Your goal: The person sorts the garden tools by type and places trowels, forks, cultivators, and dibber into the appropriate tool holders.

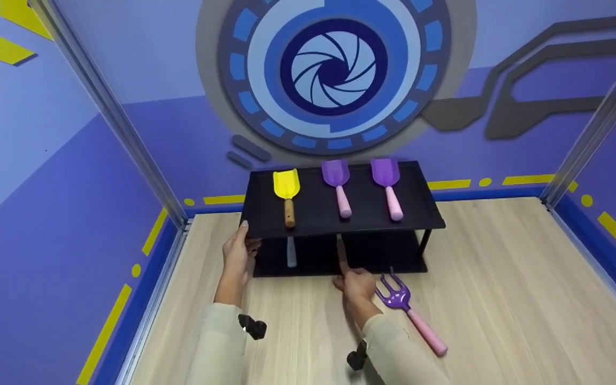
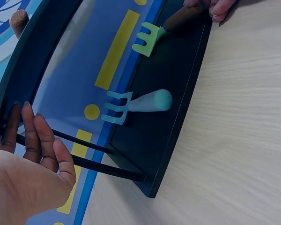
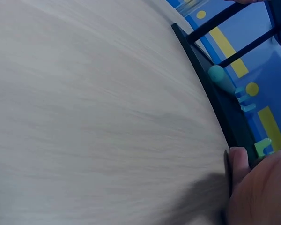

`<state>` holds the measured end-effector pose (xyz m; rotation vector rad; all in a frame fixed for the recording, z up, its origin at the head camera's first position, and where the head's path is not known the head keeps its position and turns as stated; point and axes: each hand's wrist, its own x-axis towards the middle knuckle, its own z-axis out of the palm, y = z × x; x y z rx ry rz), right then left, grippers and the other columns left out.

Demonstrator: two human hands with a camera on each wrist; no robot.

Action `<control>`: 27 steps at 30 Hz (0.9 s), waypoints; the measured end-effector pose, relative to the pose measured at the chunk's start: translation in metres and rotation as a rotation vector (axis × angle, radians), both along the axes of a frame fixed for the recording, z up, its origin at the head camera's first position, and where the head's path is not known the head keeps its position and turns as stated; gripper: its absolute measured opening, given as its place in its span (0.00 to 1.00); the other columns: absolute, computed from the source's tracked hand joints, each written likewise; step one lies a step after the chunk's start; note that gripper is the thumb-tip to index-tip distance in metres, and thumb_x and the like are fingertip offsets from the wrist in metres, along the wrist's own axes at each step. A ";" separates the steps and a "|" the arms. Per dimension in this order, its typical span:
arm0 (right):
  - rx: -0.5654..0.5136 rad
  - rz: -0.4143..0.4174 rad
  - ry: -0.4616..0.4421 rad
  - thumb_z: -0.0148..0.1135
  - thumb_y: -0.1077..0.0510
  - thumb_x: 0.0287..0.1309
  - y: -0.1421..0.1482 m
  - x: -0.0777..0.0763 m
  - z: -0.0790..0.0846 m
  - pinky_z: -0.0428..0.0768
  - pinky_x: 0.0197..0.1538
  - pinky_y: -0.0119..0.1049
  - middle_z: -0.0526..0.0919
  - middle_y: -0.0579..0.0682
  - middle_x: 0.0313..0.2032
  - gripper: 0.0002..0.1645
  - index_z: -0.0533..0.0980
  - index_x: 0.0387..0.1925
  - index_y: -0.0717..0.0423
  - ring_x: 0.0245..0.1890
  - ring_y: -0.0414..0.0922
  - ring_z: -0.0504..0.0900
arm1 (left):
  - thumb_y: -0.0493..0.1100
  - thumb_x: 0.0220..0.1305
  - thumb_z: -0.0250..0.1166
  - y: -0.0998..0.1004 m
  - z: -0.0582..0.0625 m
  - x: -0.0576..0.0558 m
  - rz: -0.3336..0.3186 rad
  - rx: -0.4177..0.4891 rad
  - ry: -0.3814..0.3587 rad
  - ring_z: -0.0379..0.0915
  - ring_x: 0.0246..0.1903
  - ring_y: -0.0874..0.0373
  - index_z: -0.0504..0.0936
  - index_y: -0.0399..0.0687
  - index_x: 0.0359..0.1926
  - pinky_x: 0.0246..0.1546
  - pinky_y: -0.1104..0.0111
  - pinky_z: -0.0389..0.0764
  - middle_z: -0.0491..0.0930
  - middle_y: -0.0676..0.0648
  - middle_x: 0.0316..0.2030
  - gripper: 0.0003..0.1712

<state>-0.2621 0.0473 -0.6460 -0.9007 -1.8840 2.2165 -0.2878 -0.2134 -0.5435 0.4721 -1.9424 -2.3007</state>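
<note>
A black two-tier rack point(image 1: 310, 214) stands on the wooden table. My left hand point(image 1: 236, 254) grips its upper tier at the front left corner, thumb on top and fingers beneath. In my right hand point(image 1: 359, 283) is the brown handle of a small green garden fork point(image 2: 150, 40), whose prongs point to the back over the lower tier point(image 1: 383, 256). Left of it on that tier lies a light blue garden fork point(image 2: 145, 102), prongs toward the back. Beside the right hand, a purple garden fork point(image 1: 420, 326) with a pink handle lies on the table.
On the upper tier lie a yellow shovel point(image 1: 286, 184) with a brown handle and two purple shovels, one in the middle point(image 1: 336, 174) and one at right point(image 1: 385, 172). Thin black posts point(image 1: 423, 243) join the tiers. A patterned blue wall point(image 1: 179, 139) rises behind.
</note>
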 end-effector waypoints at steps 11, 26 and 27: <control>-0.121 0.018 0.028 0.69 0.62 0.68 -0.001 -0.005 0.004 0.85 0.23 0.38 0.84 0.57 0.20 0.15 0.77 0.33 0.72 0.17 0.44 0.84 | 0.64 0.80 0.57 0.001 -0.001 -0.001 0.007 0.011 -0.005 0.78 0.43 0.56 0.83 0.51 0.41 0.55 0.59 0.76 0.85 0.53 0.35 0.23; -0.211 0.033 0.026 0.71 0.58 0.69 -0.001 -0.011 0.008 0.75 0.17 0.34 0.79 0.54 0.16 0.21 0.76 0.38 0.75 0.13 0.43 0.77 | 0.64 0.80 0.58 0.001 -0.001 -0.001 -0.004 0.036 -0.015 0.78 0.44 0.56 0.82 0.49 0.45 0.59 0.58 0.73 0.84 0.53 0.37 0.23; -0.227 0.032 0.032 0.72 0.58 0.69 -0.001 -0.011 0.008 0.73 0.16 0.34 0.78 0.53 0.16 0.20 0.75 0.36 0.74 0.13 0.42 0.76 | 0.63 0.80 0.58 0.002 -0.002 -0.002 -0.001 0.038 -0.011 0.78 0.43 0.56 0.82 0.49 0.44 0.58 0.58 0.73 0.84 0.53 0.36 0.23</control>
